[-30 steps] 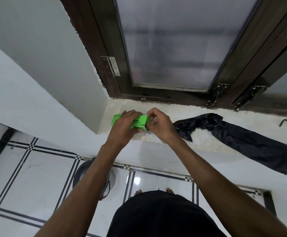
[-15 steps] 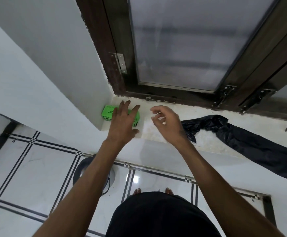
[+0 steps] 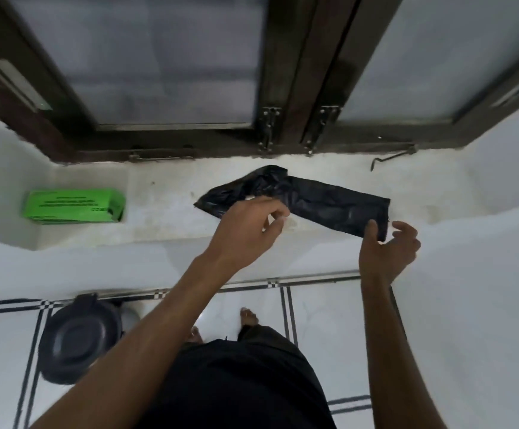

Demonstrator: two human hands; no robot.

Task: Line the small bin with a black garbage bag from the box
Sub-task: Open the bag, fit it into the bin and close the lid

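Observation:
A folded black garbage bag (image 3: pixel 320 202) lies stretched across the white window sill (image 3: pixel 165 218). My left hand (image 3: pixel 248 227) hovers over the bag's crumpled left part with fingers curled and apart, holding nothing. My right hand (image 3: pixel 388 246) is at the bag's right end, thumb touching its near corner and fingers spread around the edge without closing on it. The green box (image 3: pixel 75 205) lies on the sill at the far left, away from both hands. The small dark bin (image 3: pixel 78 339) stands on the tiled floor below the sill, at lower left.
A dark wooden window frame (image 3: pixel 292 88) with frosted panes and metal latches rises behind the sill. A metal stay hook (image 3: pixel 391 157) lies at the sill's back right. My bare feet (image 3: pixel 248 317) stand on white floor tiles with black lines.
Both hands let go of the green box, which now lies on the sill at the left. They moved right to the black bag, and the view shifted right.

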